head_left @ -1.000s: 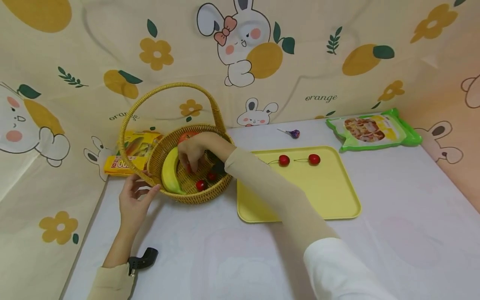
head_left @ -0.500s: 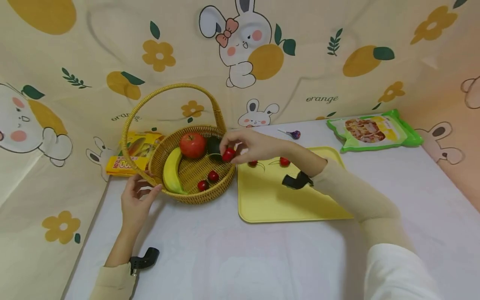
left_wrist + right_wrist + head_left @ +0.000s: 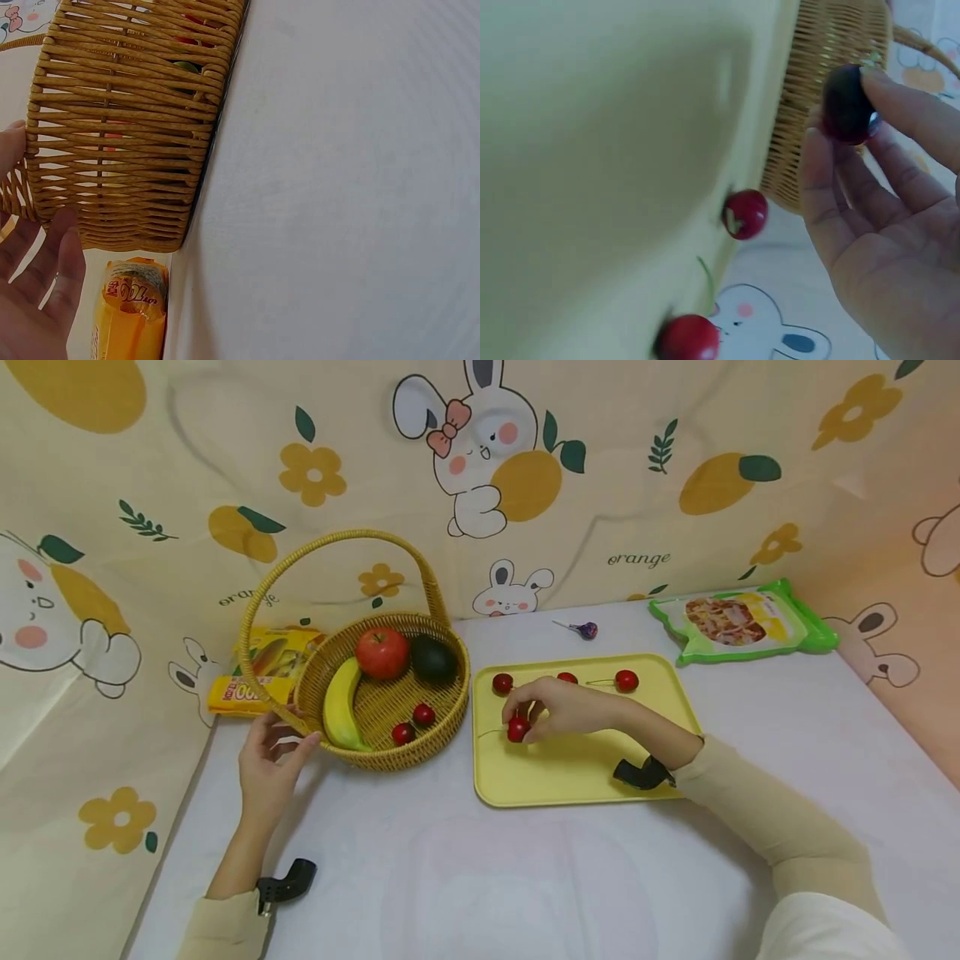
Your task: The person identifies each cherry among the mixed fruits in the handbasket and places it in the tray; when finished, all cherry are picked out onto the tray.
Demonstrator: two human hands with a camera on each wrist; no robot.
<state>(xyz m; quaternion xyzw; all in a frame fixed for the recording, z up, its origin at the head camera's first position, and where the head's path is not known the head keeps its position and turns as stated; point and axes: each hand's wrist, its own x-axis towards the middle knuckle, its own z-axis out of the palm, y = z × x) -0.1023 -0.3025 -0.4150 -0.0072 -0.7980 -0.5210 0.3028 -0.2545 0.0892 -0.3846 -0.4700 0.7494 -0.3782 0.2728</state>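
My right hand [image 3: 573, 706] pinches a red cherry [image 3: 517, 730] by its sides, over the left part of the yellow tray [image 3: 555, 785]; its stem points left. Whether the cherry touches the tray I cannot tell. Along the tray's back lie a cherry [image 3: 502, 683], another cherry [image 3: 567, 677] partly behind my hand, and a third cherry [image 3: 626, 681]. My left hand [image 3: 268, 768] holds the wicker basket [image 3: 397, 762] at its left rim, near the handle's foot. Inside the basket are a banana [image 3: 342, 706], an apple [image 3: 382, 652], a dark avocado [image 3: 433, 660] and two cherries [image 3: 413, 724].
Behind the basket's left side lies a yellow snack packet [image 3: 273, 660]. A lollipop [image 3: 587, 630] lies behind the tray, and a green-edged food bag [image 3: 742, 622] at the back right. The basket's tall handle [image 3: 360, 534] arches upward. A patterned cloth hangs behind.
My right hand has taken a cherry out of the basket and carried it right, then down over the tray. The left hand has stayed at the basket rim.
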